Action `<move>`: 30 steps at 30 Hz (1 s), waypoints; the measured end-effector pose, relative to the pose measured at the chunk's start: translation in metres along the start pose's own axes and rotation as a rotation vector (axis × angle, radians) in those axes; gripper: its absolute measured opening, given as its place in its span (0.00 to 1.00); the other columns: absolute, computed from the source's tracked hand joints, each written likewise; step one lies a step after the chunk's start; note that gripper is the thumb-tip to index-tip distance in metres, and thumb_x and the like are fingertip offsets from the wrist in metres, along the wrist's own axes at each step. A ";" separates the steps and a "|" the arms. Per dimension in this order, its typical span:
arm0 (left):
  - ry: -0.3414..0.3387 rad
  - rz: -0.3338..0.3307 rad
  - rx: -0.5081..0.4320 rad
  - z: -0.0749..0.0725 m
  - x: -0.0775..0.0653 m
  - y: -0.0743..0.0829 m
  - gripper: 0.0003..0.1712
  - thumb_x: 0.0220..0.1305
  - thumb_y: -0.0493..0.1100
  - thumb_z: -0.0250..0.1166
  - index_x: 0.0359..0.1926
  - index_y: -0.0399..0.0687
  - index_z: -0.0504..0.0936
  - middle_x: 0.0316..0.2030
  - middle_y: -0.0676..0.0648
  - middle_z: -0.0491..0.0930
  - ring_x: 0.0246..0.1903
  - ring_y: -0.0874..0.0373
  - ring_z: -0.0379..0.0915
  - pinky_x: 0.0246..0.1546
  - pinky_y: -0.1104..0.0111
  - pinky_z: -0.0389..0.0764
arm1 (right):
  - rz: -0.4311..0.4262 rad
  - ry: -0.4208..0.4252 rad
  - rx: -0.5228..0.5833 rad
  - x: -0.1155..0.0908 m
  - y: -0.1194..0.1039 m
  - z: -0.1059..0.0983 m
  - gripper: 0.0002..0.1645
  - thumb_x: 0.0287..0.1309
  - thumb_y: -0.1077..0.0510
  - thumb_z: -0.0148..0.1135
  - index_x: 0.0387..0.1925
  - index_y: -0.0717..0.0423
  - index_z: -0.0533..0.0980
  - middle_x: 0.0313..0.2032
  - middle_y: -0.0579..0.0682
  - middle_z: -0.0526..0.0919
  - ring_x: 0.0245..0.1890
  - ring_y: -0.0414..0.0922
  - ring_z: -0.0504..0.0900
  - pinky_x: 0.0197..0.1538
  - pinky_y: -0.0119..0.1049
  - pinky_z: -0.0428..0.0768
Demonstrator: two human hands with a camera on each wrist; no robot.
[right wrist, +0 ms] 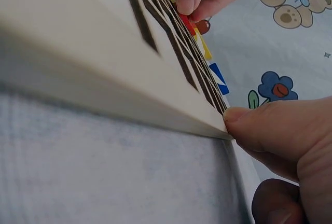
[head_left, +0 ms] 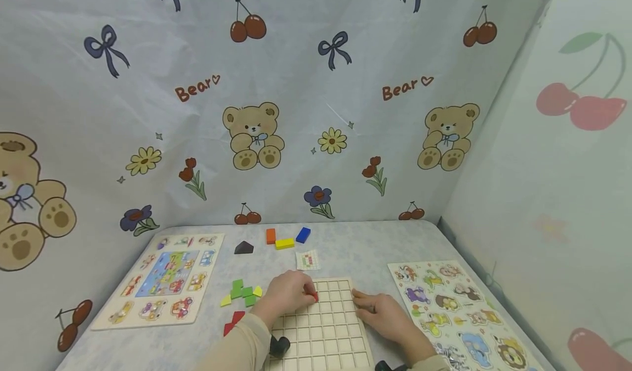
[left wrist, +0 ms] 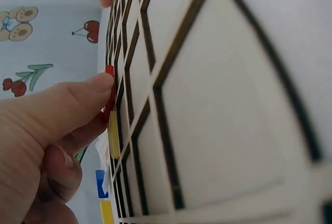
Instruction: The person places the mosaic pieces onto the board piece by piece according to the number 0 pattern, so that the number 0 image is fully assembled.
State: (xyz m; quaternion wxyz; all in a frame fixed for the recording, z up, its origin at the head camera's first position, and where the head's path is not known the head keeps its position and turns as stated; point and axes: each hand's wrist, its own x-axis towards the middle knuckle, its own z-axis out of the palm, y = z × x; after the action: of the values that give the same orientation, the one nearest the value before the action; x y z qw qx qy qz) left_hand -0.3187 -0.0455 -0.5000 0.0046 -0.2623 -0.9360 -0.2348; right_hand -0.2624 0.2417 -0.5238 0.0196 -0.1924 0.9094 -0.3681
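My left hand (head_left: 291,293) pinches a small red block (head_left: 314,296) between thumb and fingertips at the far part of the wooden grid board (head_left: 329,332). In the left wrist view the red block (left wrist: 109,93) stands right at the grid lines, beside a yellow piece (left wrist: 113,135) on the board. The head view hides that yellow piece behind my left hand. At the board's right edge near its far corner, my right hand (head_left: 387,317) holds the board with thumb and finger. Its thumb (right wrist: 259,123) lies at the corner in the right wrist view.
Green blocks (head_left: 237,288), yellow triangles (head_left: 225,301) and red blocks (head_left: 234,322) lie left of the board. Beyond it are a pattern card (head_left: 308,260) and orange (head_left: 270,236), yellow (head_left: 284,243), blue (head_left: 303,235) and dark (head_left: 244,247) blocks. Picture puzzles flank both sides, left (head_left: 197,305) and right (head_left: 395,269).
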 end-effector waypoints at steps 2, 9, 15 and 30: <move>0.007 -0.006 -0.022 0.002 0.001 -0.002 0.06 0.59 0.50 0.77 0.28 0.66 0.87 0.28 0.66 0.81 0.30 0.69 0.73 0.32 0.68 0.76 | 0.002 -0.001 0.007 0.000 0.000 0.000 0.23 0.69 0.50 0.65 0.60 0.55 0.82 0.68 0.49 0.77 0.68 0.58 0.75 0.66 0.59 0.72; 0.061 -0.124 -0.114 -0.006 -0.010 -0.015 0.04 0.62 0.52 0.74 0.37 0.64 0.91 0.40 0.61 0.85 0.46 0.57 0.81 0.43 0.57 0.81 | -0.006 -0.037 0.033 0.002 0.003 -0.001 0.22 0.70 0.53 0.64 0.61 0.57 0.81 0.68 0.50 0.76 0.68 0.58 0.74 0.65 0.58 0.73; 0.232 -0.388 -0.137 -0.034 -0.042 -0.049 0.10 0.65 0.47 0.72 0.47 0.61 0.89 0.49 0.55 0.85 0.53 0.51 0.79 0.55 0.50 0.79 | -0.009 -0.085 0.039 -0.001 0.000 -0.009 0.24 0.70 0.55 0.64 0.63 0.60 0.79 0.70 0.55 0.74 0.69 0.63 0.71 0.64 0.60 0.72; 0.173 -0.456 -0.084 -0.034 -0.061 -0.081 0.20 0.57 0.43 0.77 0.52 0.55 0.89 0.51 0.50 0.86 0.56 0.47 0.79 0.59 0.46 0.77 | 0.004 -0.083 0.048 -0.002 0.000 -0.008 0.25 0.66 0.53 0.67 0.62 0.58 0.80 0.68 0.53 0.76 0.69 0.60 0.73 0.64 0.58 0.73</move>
State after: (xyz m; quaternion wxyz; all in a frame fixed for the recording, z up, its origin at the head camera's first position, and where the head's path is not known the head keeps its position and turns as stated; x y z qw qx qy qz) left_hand -0.3105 -0.1515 -0.5129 0.0207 -0.0231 -0.9565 -0.2901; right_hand -0.2618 0.2482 -0.5180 0.0628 -0.2054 0.8991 -0.3814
